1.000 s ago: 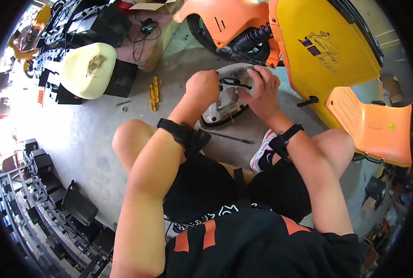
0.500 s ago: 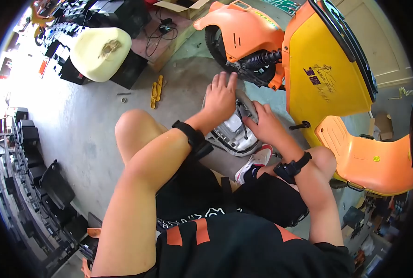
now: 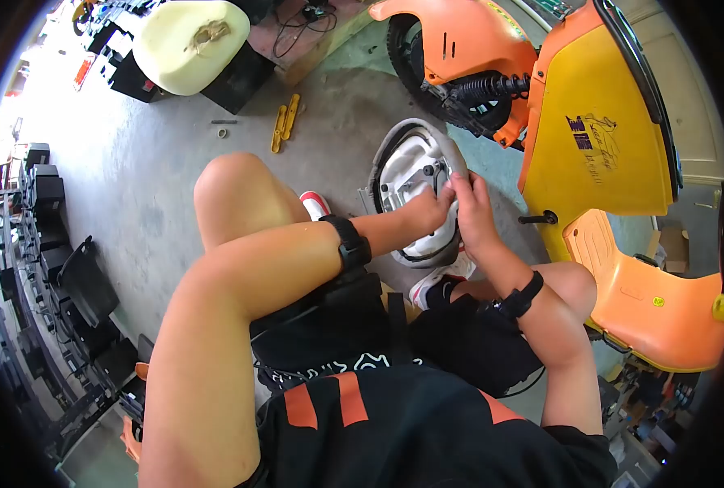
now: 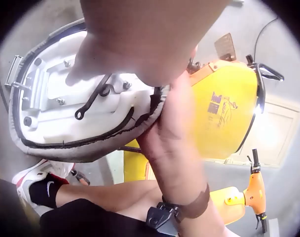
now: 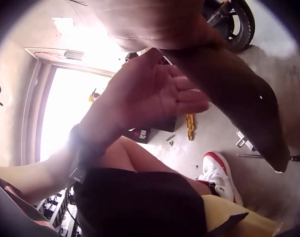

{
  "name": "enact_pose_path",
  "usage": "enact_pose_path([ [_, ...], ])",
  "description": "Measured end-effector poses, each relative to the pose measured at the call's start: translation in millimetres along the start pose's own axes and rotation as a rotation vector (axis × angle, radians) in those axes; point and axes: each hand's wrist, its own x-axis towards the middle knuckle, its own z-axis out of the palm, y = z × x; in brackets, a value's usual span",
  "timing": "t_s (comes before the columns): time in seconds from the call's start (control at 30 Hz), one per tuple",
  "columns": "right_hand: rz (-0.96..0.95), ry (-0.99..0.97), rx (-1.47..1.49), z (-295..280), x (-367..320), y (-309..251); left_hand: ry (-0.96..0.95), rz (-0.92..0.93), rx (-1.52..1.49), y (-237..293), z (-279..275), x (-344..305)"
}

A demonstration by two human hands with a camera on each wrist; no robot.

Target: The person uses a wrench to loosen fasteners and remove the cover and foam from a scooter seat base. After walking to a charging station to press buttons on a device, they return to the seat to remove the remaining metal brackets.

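A scooter seat (image 3: 404, 153) is tilted with its underside in view, a grey cover (image 3: 453, 148) wrapped over the rim of a white base. My right hand (image 3: 477, 215) grips its right rim; in the left wrist view this hand (image 4: 166, 126) wraps the edge from outside. Close beside it, my left hand (image 3: 423, 215) lies over the base, thumb side against the rim. The right wrist view shows the left palm (image 5: 160, 94), its fingers loosely bent by the seat's dark outer side (image 5: 239, 98). A small black metal lever (image 4: 93, 98) sits on the base.
An orange and yellow scooter (image 3: 602, 146) stands at the right, near the seat. Two yellow metal parts (image 3: 284, 124) and a small ring (image 3: 222, 132) lie on the concrete floor. A pale seat foam (image 3: 191, 45) rests on black boxes (image 3: 236, 81) at upper left.
My left hand leaves the upper rim, passes over the seat with fingers spread, then comes down beside my right hand. The seat turns so more of its underside shows. The right hand stays on the rim.
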Motion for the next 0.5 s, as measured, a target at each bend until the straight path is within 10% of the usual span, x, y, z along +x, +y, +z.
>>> enact_pose_path([
  [0.5, 0.412, -0.146, 0.404, -17.7, 1.9, 2.2, -0.282, 0.102, -0.073, -18.8, 12.2, -16.5],
])
